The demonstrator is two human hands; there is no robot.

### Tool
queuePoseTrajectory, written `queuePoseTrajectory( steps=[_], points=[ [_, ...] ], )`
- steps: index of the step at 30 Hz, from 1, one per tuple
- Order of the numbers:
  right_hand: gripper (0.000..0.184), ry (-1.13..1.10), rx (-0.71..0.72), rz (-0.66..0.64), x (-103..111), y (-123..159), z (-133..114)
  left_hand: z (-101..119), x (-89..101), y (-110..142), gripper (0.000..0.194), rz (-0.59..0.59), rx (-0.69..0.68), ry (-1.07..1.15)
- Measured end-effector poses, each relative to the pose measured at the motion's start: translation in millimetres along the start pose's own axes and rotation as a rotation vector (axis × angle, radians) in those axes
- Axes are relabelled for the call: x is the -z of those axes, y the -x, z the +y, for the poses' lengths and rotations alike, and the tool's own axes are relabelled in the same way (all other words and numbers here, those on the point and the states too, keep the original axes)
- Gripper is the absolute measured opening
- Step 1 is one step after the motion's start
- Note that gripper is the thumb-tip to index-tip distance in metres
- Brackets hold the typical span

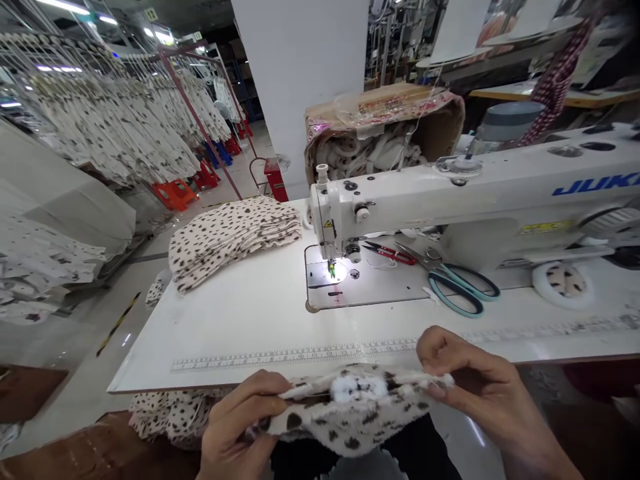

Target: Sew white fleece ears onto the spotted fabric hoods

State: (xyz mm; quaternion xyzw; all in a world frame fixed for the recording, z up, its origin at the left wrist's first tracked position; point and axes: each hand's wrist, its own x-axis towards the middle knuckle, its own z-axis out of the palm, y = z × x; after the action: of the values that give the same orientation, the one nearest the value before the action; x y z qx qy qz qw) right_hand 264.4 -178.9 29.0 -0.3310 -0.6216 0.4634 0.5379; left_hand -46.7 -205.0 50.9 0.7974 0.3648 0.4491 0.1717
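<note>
Between my hands, at the table's front edge, stretches a white fleecy fabric piece (350, 423) with dark spots. My left hand (245, 420) pinches its left end, thumb below and fingers above. At the right end, my right hand (465, 373) grips the edge between thumb and fingers. A fluffy white patch (359, 387) shows in the fold between the two layers. Beyond the hands stands a white sewing machine (420, 200), its lamp lit over the needle plate (370, 290). A printed ruler strip (300, 355) runs along the table just behind the fabric.
A stack of spotted fabric pieces (235, 237) lies left of the machine. Teal-handled scissors (460, 287) and red thread snips (390, 252) rest by the machine bed. A white roll (565, 283) sits at right. Behind stands a carton (385, 110) of fabric; spotted garments (110, 120) hang at left.
</note>
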Motion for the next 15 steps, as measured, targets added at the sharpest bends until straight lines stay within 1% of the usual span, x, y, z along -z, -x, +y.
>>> queuePoseTrajectory(
  steps=[3, 5, 6, 7, 8, 9, 11, 12, 13, 14, 15],
  points=[
    [0.017, 0.032, 0.009, 0.002, 3, 2, 0, 4, -1.8, 0, 0.031, 0.004, 0.033, 0.059],
    [0.016, 0.082, -0.010, 0.001, 7, 4, 2, 5, -3.8, 2, 0.039, -0.005, 0.129, 0.058],
    [0.014, 0.110, -0.021, 0.008, 8, 4, 4, 5, -4.5, 4, 0.046, -0.032, 0.200, 0.028],
    [0.012, 0.140, -0.033, 0.013, 9, 3, 5, 4, -4.4, 4, 0.051, -0.084, 0.271, -0.006],
    [0.010, 0.171, -0.055, 0.017, 9, 2, 6, 4, -3.2, 4, 0.052, -0.157, 0.333, -0.028],
    [0.008, 0.203, -0.083, 0.014, 8, 0, 6, 2, -0.2, 3, 0.045, -0.240, 0.380, -0.031],
    [0.010, 0.256, -0.154, -0.014, -3, -5, 5, -3, 11.5, -8, 0.021, -0.359, 0.414, -0.002],
    [0.011, 0.263, -0.193, -0.041, -13, -9, 5, -7, 19.8, -18, 0.017, -0.374, 0.404, -0.008],
    [0.014, 0.249, -0.237, -0.062, -26, -13, 4, -12, 28.8, -32, 0.019, -0.348, 0.379, -0.049],
    [0.017, 0.214, -0.274, -0.079, -41, -18, 5, -17, 37.2, -48, 0.022, -0.298, 0.321, -0.123],
    [0.022, 0.140, -0.311, -0.085, -57, -22, 6, -23, 44.0, -66, 0.024, -0.241, 0.235, -0.234]
  ],
)
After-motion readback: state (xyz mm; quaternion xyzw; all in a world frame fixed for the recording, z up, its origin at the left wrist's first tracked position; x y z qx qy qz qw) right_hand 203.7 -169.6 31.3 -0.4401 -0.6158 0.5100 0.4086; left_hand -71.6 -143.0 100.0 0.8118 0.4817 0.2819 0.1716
